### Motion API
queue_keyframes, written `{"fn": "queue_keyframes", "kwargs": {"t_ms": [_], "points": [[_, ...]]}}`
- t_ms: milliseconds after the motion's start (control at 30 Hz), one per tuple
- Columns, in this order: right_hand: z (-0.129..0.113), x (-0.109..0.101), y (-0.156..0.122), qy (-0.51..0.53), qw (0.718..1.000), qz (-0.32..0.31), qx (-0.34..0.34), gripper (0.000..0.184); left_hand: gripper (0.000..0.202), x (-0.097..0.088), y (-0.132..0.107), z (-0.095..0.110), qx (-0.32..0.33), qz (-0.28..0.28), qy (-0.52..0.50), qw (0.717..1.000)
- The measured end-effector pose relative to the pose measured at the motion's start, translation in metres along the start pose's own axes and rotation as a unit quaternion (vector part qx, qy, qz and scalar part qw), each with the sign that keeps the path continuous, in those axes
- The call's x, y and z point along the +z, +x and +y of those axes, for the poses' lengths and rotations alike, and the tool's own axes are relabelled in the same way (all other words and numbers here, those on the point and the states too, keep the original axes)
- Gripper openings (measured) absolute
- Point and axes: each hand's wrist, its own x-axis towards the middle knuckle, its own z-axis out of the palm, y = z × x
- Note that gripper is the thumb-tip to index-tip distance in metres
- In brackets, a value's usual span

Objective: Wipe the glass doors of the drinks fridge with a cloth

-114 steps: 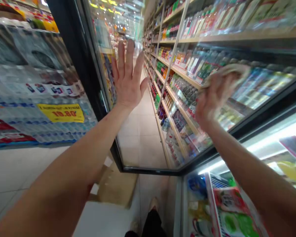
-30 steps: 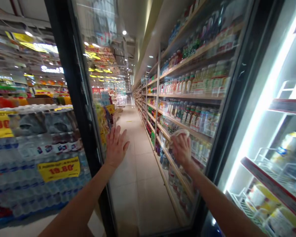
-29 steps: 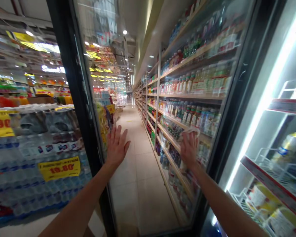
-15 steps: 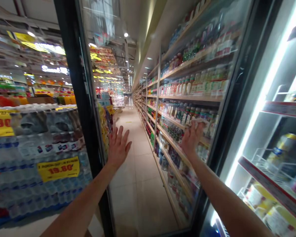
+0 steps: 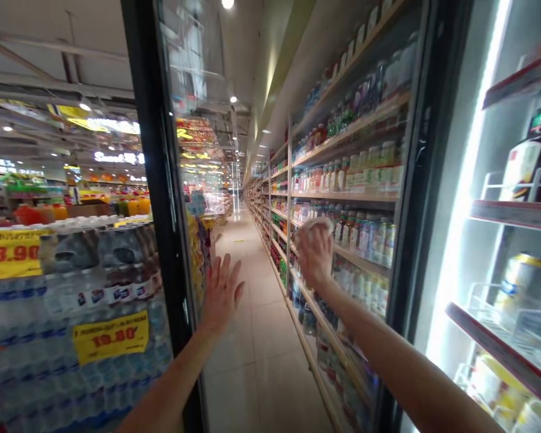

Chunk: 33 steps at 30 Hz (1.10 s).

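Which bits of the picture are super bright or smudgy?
Head view: the light strip at right glares white. Head view: the right hand and its cloth look a little smeared. Head view: pale reflections streak the glass door, upper left.

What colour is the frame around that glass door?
The door frame is black, clearest in the head view.

Pale, bunched cloth (image 5: 321,224) against black-framed glass door (image 5: 261,300)

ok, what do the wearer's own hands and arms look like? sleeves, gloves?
Left hand and right hand: no gloves, no rings or watch visible. Left forearm and right forearm: tapering to the wrists, no sleeves in view. Blur hides finer marks.
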Motion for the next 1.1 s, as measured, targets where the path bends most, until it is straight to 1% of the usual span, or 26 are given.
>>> {"fn": "queue_keyframes", "kwargs": {"t_ms": [33,67,100,133,167,233,267,300,367,400,433,467,500,533,600,633,667,700,733,767,833,867,900,967,1033,1100], "points": [[-0.005,0.0,0.001,0.028,0.993,-0.046,-0.105,0.049,0.066,0.0,0.0,0.0,0.0,-0.003,-0.001,1.0],[-0.004,-0.001,0.003,0.045,0.983,-0.067,-0.165,0.047,0.066,0.0,-0.001,-0.001,-0.001,-0.007,-0.003,1.0],[0.003,-0.002,0.009,0.05,0.983,-0.057,-0.168,0.044,0.066,0.0,-0.002,-0.001,-0.003,-0.009,-0.006,1.0],[0.015,-0.003,0.017,0.043,0.992,-0.023,-0.118,0.042,0.065,0.0,-0.002,-0.001,-0.006,-0.012,-0.01,1.0],[0.028,-0.003,0.028,0.024,0.999,0.027,-0.029,0.042,0.065,0.0,-0.003,-0.001,-0.008,-0.015,-0.014,1.0],[0.049,-0.002,0.052,-0.013,0.984,0.121,0.132,0.048,0.065,-0.001,-0.003,0.0,-0.012,-0.018,-0.014,1.0],[0.051,0.0,0.062,-0.024,0.974,0.147,0.171,0.05,0.065,-0.001,-0.003,0.001,-0.012,-0.014,-0.01,1.0],[0.046,0.002,0.068,-0.03,0.974,0.148,0.17,0.051,0.066,-0.001,-0.003,0.001,-0.012,-0.01,-0.004,1.0],[0.025,0.007,0.071,-0.028,0.993,0.09,0.075,0.049,0.067,-0.003,-0.002,0.001,-0.007,-0.002,0.005,1.0],[0.013,0.008,0.068,-0.018,0.999,0.034,-0.038,0.049,0.067,-0.003,-0.002,0.001,-0.003,0.0,0.005,1.0],[0.004,0.009,0.066,-0.003,0.988,-0.016,-0.156,0.049,0.067,-0.003,-0.002,0.0,0.0,0.001,0.004,1.0],[0.0,0.008,0.065,0.009,0.972,-0.047,-0.232,0.048,0.067,-0.004,-0.002,-0.001,0.004,0.0,0.002,1.0],[0.002,0.007,0.067,0.012,0.966,-0.053,-0.253,0.045,0.067,-0.004,-0.002,-0.001,0.008,-0.001,0.002,1.0],[0.007,0.004,0.072,0.006,0.977,-0.033,-0.212,0.042,0.067,-0.003,-0.003,-0.002,0.011,0.0,0.002,1.0],[0.02,0.0,0.089,-0.025,0.999,0.048,-0.005,0.04,0.068,-0.003,-0.004,-0.002,0.014,0.002,0.006,1.0],[0.022,-0.001,0.098,-0.039,0.992,0.082,0.092,0.041,0.067,-0.003,-0.004,-0.003,0.014,0.002,0.007,1.0],[0.021,-0.001,0.103,-0.046,0.984,0.096,0.142,0.043,0.067,-0.003,-0.004,-0.003,0.012,0.003,0.007,1.0],[0.014,-0.001,0.105,-0.042,0.987,0.086,0.131,0.043,0.067,-0.003,-0.004,-0.003,0.01,0.004,0.004,1.0],[0.005,0.0,0.102,-0.029,0.996,0.058,0.067,0.043,0.067,-0.003,-0.004,-0.003,0.008,0.005,0.001,1.0],[-0.006,0.001,0.096,-0.008,0.999,0.019,-0.038,0.042,0.066,-0.003,-0.003,-0.003,0.008,0.005,-0.003,1.0],[-0.019,0.0,0.08,0.036,0.971,-0.048,-0.232,0.041,0.066,-0.004,-0.003,-0.004,0.013,0.003,-0.005,1.0],[-0.018,-0.002,0.074,0.047,0.962,-0.056,-0.262,0.039,0.066,-0.004,-0.003,-0.005,0.017,0.0,-0.004,1.0],[-0.011,-0.004,0.071,0.048,0.968,-0.046,-0.241,0.038,0.066,-0.004,-0.003,-0.005,0.019,-0.003,-0.002,1.0],[0.015,-0.01,0.077,0.026,0.997,0.013,-0.076,0.039,0.064,-0.005,-0.005,-0.006,0.022,-0.011,0.001,1.0],[0.039,-0.012,0.091,0.006,0.995,0.067,0.068,0.048,0.062,-0.006,-0.008,-0.004,0.02,-0.017,0.004,1.0],[0.04,-0.009,0.097,0.006,0.991,0.069,0.112,0.051,0.059,-0.011,-0.007,-0.001,0.014,-0.017,0.002,1.0]]}}
